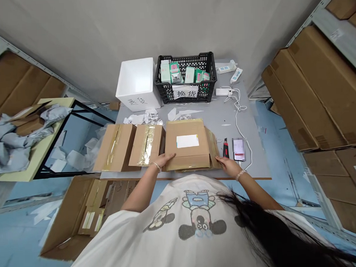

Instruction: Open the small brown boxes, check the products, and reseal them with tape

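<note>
A closed cardboard box (185, 129) with a white label lies on the grey table (224, 121), one side flap standing loose at its right. My left hand (166, 160) rests flat on the box's near left corner. My right hand (225, 162) touches the lower end of that loose flap. To the left, two narrower cardboard boxes (116, 148) (147, 144) with clear tape lie side by side. A utility knife (225, 148) and a phone (239, 149) lie just beyond my right hand.
At the table's back stand a white foam box (137, 84) and a black crate (164, 92) of small packages. A white cable (239, 119) trails nearby. Grey mailers cover a yellow side table (37, 165) at left. Shelved cartons (314, 88) stand at right, with open cartons (89, 208) on the floor.
</note>
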A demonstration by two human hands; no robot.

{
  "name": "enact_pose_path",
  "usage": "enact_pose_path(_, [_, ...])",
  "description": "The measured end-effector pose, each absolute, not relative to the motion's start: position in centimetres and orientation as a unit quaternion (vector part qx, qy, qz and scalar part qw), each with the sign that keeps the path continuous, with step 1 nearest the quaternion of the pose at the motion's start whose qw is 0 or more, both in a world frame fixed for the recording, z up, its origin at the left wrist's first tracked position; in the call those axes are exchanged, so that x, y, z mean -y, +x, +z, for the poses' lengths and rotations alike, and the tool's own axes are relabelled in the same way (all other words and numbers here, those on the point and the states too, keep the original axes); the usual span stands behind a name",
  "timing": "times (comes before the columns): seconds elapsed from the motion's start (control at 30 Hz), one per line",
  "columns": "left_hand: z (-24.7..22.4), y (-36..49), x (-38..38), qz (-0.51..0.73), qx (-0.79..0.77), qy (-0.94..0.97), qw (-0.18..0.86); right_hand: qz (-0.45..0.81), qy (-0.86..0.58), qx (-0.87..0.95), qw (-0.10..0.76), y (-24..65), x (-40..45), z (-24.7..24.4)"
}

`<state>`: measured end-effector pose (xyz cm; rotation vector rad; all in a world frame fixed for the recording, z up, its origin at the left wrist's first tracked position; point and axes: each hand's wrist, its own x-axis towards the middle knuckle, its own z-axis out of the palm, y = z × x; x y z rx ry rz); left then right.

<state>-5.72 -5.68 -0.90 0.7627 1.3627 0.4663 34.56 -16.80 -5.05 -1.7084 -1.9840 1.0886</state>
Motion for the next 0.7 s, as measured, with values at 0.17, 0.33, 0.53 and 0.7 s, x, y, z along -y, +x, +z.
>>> enact_pose_path(0.17, [-6.2,-4.5,7.5,0.223,-0.652,0.312,0.654,0.432,-0.622,0.628,0.181,35.2,17.5,-7.3])
enact_pose_path(0.33, [-9.2,-4.5,9.4,0.242,-0.701,0.222,0.633,0.357,-0.747,0.505,0.245,35.5,15.0,-9.3])
enact_pose_path(0.53, [-11.1,-4.0,10.8,0.22,-0.722,0.193,0.626,0.37,-0.787,0.46,0.179,34.7,10.8,-11.6])
enact_pose_path(0.7, [-11.4,-3.7,10.8,0.213,-0.725,0.187,0.628,0.356,-0.831,0.405,0.139,34.0,8.9,-11.9])
